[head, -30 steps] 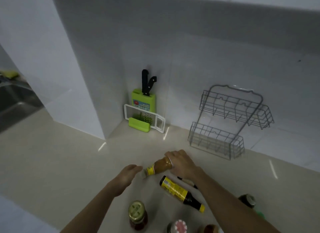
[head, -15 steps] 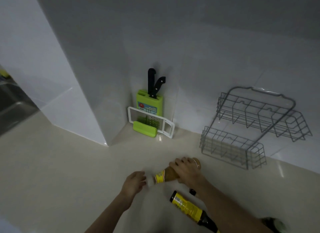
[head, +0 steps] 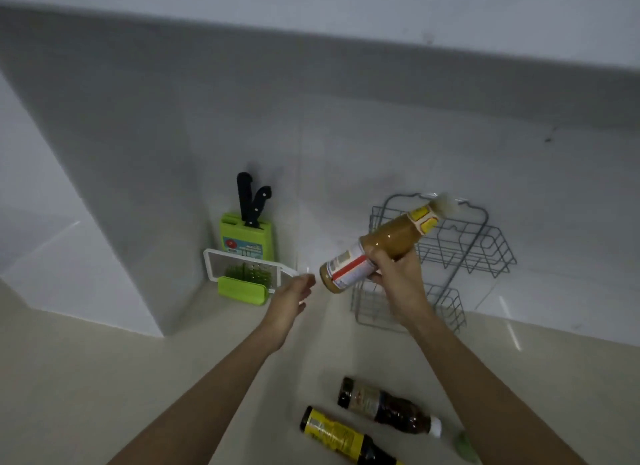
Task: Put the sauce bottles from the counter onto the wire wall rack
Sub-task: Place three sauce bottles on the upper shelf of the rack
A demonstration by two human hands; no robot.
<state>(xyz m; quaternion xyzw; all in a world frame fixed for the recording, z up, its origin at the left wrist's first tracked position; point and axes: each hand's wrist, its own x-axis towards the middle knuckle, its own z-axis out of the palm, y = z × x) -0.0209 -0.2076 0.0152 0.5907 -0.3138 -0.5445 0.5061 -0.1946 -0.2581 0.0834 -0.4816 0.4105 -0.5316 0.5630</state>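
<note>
My right hand [head: 398, 284] grips an orange-brown sauce bottle [head: 381, 244] around its middle and holds it in the air, tilted, with its white cap pointing up and to the right. The bottle hangs in front of the grey two-tier wire rack [head: 485, 250], which leans against the white wall. My left hand [head: 292, 296] floats just left of the bottle's base, fingers loosely apart and holding nothing. Two dark bottles lie on the counter near me: one with a brown label and white cap [head: 388, 407], one with a yellow label [head: 339, 431].
A green knife block [head: 247, 237] with two black-handled knives stands in the wall corner, a white-framed grater [head: 242, 269] leaning in front of it. A white wall block juts out on the left. The beige counter [head: 104, 378] stretches left and toward me.
My right hand has lifted the orange-brown bottle off the counter and swung it up in front of the rack. My left hand let go of its neck and rose alongside.
</note>
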